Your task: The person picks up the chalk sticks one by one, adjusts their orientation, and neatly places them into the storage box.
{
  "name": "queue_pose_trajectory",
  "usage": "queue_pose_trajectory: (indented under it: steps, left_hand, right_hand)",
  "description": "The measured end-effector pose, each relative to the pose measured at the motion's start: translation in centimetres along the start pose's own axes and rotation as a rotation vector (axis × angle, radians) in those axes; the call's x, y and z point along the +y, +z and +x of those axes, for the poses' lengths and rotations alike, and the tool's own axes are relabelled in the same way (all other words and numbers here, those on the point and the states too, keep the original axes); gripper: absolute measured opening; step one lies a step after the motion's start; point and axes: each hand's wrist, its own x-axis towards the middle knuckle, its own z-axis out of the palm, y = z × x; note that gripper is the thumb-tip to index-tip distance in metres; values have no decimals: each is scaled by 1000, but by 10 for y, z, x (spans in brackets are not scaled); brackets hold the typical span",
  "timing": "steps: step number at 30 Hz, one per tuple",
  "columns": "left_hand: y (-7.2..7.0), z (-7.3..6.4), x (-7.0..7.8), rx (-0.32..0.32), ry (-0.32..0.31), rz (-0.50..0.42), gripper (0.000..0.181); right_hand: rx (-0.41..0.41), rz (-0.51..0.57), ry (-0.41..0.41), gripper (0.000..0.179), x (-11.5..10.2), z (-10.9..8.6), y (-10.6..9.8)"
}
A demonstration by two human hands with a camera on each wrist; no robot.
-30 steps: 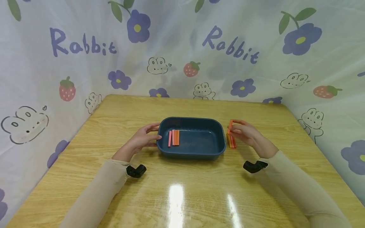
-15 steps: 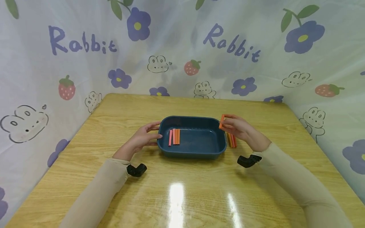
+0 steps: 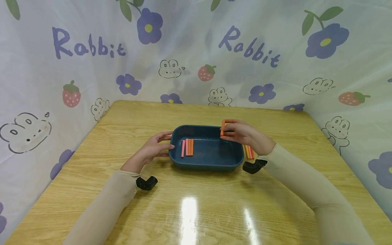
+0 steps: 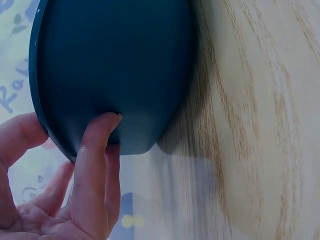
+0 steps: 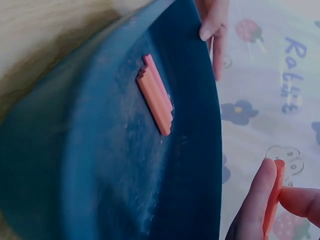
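A dark blue rectangular tray with high walls stands on the table. My left hand grips its left end, with the thumb over the rim and fingers against the outside wall. In the left wrist view, fingers press on the tray's blue wall. My right hand pinches an orange chalk-like stick nearly upright over the tray's back right part. The right wrist view shows the orange stick between thumb and finger. Several pink and orange sticks lie side by side in the tray's left part.
Right of the tray, several yellow, pink and red sticks lie on the wooden table, partly hidden by the right hand. A printed curtain hangs behind the table. Black wrist mounts are on both sleeves.
My right hand has moved left with the orange stick, from the sticks beside the tray to over its right part. The left hand has stayed on the tray's left end.
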Motion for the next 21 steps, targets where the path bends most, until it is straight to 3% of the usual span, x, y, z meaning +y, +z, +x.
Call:
queue_pose_trajectory:
  steps: [15,21]
  left_hand:
    - [-1,0,-1,-3,14,0,66]
    - [-1,0,-2,-4,9,-1,66]
  right_hand:
    - [-140,-111,132,48,-3,34,39]
    - [-173,-185,185,21,4,53,51]
